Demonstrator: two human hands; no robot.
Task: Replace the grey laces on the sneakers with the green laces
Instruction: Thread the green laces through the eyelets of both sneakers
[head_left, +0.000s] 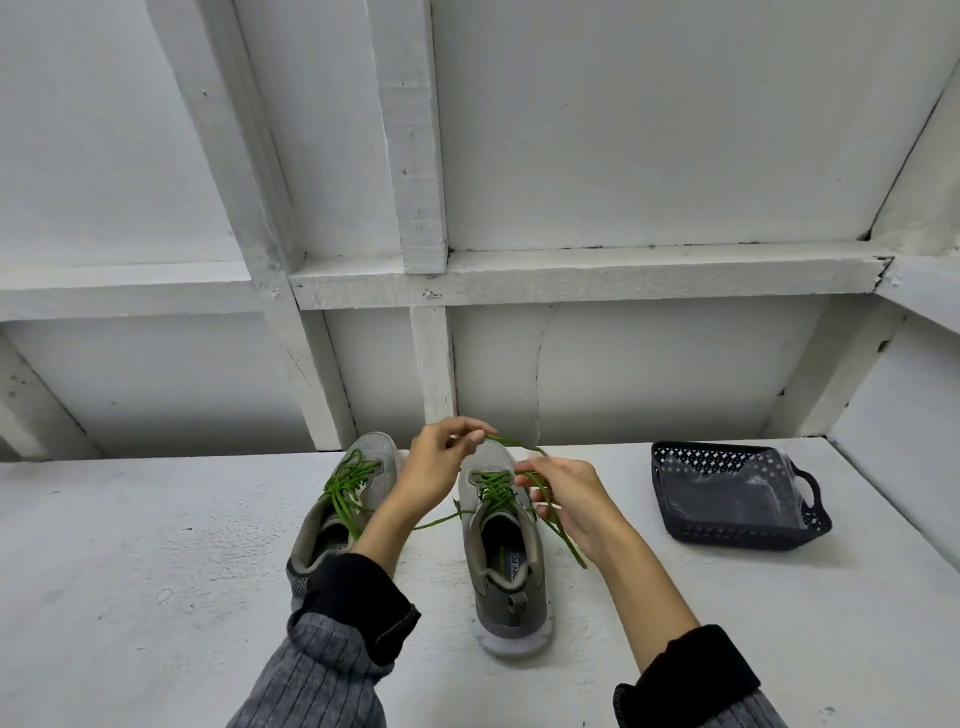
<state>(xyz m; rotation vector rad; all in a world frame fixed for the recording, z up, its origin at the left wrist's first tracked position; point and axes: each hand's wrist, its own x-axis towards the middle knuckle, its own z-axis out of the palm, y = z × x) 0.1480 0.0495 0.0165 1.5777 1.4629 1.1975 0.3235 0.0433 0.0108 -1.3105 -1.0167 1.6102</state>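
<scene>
Left of both hands, the left sneaker (343, 499) stood on the white surface (130, 545), toe toward the wall, already threaded with a green lace (345, 483) whose ends lay loose over its tongue; it looked finished but for tying. The left hand (441, 467) hung just right of it, above the toe of the right sneaker (501, 540), with thumb and fingers (475, 434) pinched together on a strand of that shoe's green lace (496, 491), lifting it clear, probably so it would not snag on the crossings below. From that pinch the strand arched over to the right hand (566, 499), whose fingers (537, 493) curled round the lace beside the eyelets; a tail ran down past the palm and over the shoe's outer side, and another end trailed left across the surface under the left wrist. The hold looked like taking up slack or starting a knot, so the task seemed near its end. No grey lace could be seen. Well to the right of the fingers sat a dark basket (691, 530) holding a clear plastic bag (737, 493), apart from the work. The left forearm crossed over the left sneaker's heel, hiding part of it; nothing else stood in the way.
</scene>
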